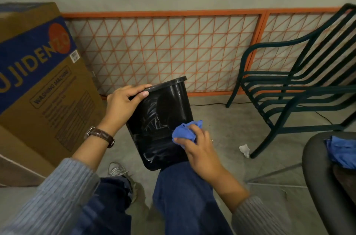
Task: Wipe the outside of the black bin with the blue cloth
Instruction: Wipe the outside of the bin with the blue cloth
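Observation:
The black bin stands tilted on my right knee, its rim up and away from me. Pale wet streaks run over the side that faces me. My left hand grips the near part of the rim, thumb on the outer edge. A bunched blue cloth is held in my right hand and pressed against the lower right side of the bin.
A large cardboard washing-machine box stands at the left. An orange wire fence panel lines the wall. A dark green metal chair is at the right, and a dark seat with another blue cloth. A crumpled paper scrap lies on the concrete floor.

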Motion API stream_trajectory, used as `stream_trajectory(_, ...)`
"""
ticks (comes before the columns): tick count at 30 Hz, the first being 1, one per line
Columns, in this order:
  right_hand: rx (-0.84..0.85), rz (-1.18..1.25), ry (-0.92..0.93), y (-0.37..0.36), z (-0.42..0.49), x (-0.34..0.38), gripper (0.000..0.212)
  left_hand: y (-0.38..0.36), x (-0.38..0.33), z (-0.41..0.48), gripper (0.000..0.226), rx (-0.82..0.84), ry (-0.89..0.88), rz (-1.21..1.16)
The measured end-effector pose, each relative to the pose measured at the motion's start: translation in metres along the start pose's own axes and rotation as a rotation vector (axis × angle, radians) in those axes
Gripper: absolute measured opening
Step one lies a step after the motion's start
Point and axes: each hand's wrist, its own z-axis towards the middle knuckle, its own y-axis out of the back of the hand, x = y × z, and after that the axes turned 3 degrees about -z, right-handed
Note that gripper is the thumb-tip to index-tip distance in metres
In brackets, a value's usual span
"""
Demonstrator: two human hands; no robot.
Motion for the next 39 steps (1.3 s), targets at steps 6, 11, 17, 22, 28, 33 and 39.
stream_trajectory(6,-0.174,0.178,-0.202,0.005,0.004,-0.017,0.021,0.000,0.005,-0.004,0.026,0.015,0.009,-0.099)
stream_trajectory(11,-0.095,0.200,-0.213,0.004,0.013,0.001,0.026,-0.001,0.007,-0.005,0.025,0.017,0.016,-0.142)
stream_trajectory(17,-0.065,0.222,-0.127,0.009,-0.005,-0.021,0.018,-0.004,0.010,0.001,0.025,0.010,0.022,-0.093)
stream_trajectory(22,-0.083,0.307,-0.287,0.000,0.006,-0.012,0.023,-0.005,0.011,0.002,0.025,0.009,0.059,-0.130)
stream_trajectory(28,0.178,0.206,-0.082,0.020,-0.017,-0.037,0.025,-0.002,0.012,0.002,0.023,0.018,0.093,-0.147)
stream_trajectory(33,0.230,-0.115,0.195,0.022,-0.021,-0.037,0.026,-0.002,0.006,0.000,0.023,0.024,0.132,-0.126)
stream_trajectory(39,0.172,-0.142,0.196,0.011,-0.004,-0.018,0.039,-0.003,-0.011,-0.001,0.028,-0.012,0.098,-0.015)
